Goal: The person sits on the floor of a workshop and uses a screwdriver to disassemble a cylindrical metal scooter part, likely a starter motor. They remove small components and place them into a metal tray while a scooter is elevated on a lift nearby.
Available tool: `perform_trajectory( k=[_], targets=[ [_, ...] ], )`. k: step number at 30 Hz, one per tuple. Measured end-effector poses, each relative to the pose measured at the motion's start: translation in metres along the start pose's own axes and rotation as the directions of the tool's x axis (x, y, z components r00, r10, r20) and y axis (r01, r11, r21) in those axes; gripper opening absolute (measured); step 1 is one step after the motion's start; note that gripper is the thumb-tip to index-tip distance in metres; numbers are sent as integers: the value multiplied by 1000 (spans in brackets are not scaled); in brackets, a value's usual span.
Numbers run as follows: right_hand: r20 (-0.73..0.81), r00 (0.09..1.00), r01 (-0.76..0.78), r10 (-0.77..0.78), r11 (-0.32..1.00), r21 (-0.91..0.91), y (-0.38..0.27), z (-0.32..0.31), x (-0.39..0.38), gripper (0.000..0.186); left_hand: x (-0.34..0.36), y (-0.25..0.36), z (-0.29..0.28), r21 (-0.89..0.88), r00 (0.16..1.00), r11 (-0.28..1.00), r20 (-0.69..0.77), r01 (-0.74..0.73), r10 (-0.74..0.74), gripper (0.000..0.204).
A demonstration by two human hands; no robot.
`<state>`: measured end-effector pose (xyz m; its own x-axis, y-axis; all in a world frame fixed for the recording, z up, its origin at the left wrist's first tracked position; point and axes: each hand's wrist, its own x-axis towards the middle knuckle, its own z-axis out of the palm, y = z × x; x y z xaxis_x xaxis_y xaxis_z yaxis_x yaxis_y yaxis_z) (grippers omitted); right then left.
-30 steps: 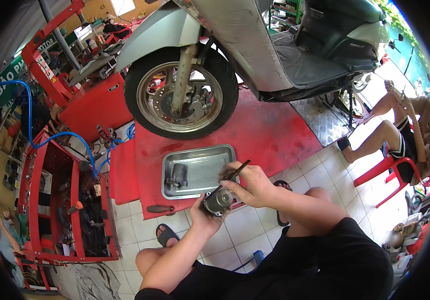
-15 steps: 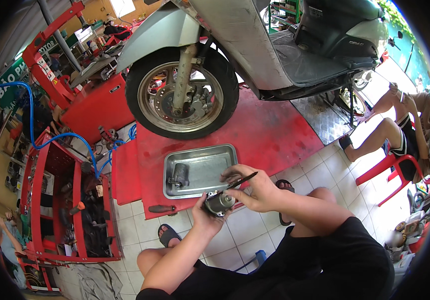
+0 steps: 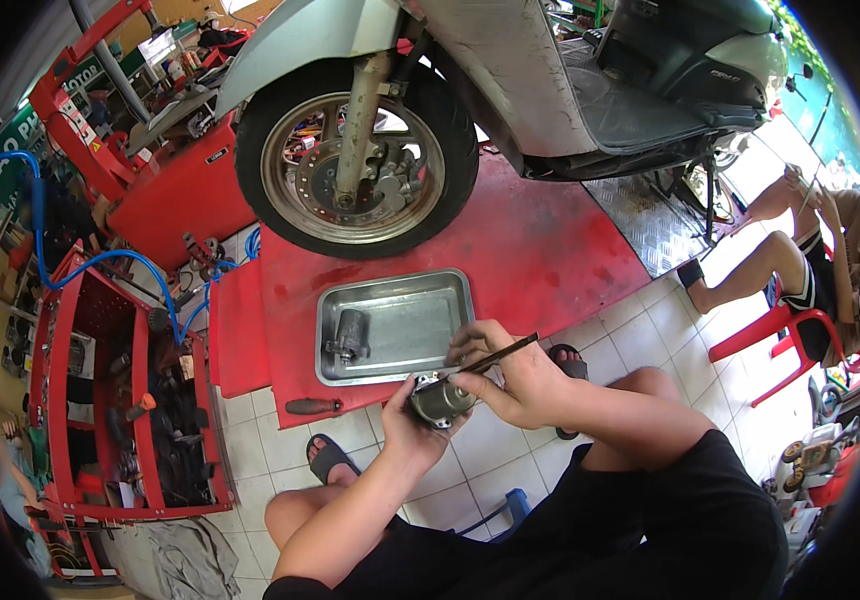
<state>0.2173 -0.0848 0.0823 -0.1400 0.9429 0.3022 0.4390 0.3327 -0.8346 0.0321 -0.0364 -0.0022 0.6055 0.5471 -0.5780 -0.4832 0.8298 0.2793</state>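
My left hand (image 3: 405, 428) is closed around a small cylindrical metal motor (image 3: 440, 402), dark grey with a brighter metal end. My right hand (image 3: 528, 385) pinches a thin, dark, stick-like tool (image 3: 512, 350), which slants across the motor's upper end. Its lower tip is hidden by the fingers, so I cannot tell whether it touches the motor. Just beyond my hands a shallow metal tray (image 3: 415, 305) rests on the red lift platform (image 3: 540, 240). In the tray's left part lies a second dark cylindrical part (image 3: 352, 333).
A dark-handled tool (image 3: 313, 406) lies at the platform's near edge. Above stands a scooter, its front wheel (image 3: 350, 175) behind the tray. To the left is a red tool cart (image 3: 155, 400) with a blue hose (image 3: 130, 256). A person sits on a red chair (image 3: 760, 335) at right.
The thin tool has slid outward up and to the right, so more of it shows beyond my right hand. My left hand still holds the motor. The whole view has shifted slightly.
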Motion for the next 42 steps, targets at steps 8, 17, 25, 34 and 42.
perform_trajectory(
  k=[8, 17, 25, 34, 42],
  targets=[
    [-27, 954, 299, -299, 940, 163, 1, -4, 1, 42, -5, 2, 0, -3, 999, 1000, -34, -7, 7, 47],
    [-46, 981, 187, -186, 982, 11, -12, -4, -1, 27, -4, 1, -3, -8, 998, 1000, -65, -2, 1, 46],
    [-19, 975, 221, -220, 973, 72, -7, -2, -4, 18, -1, 2, -9, -16, 999, 1000, -36, -3, 2, 46],
    [37, 999, 2, -9, 981, 193, -17, -4, 8, 11, -7, 4, -5, -1, 1000, 1000, -13, 5, -5, 50],
    [-71, 995, 59, -64, 996, -70, -8, -6, 7, 17, -6, 4, -6, 36, 995, 999, -100, -9, 12, 50]
  ],
)
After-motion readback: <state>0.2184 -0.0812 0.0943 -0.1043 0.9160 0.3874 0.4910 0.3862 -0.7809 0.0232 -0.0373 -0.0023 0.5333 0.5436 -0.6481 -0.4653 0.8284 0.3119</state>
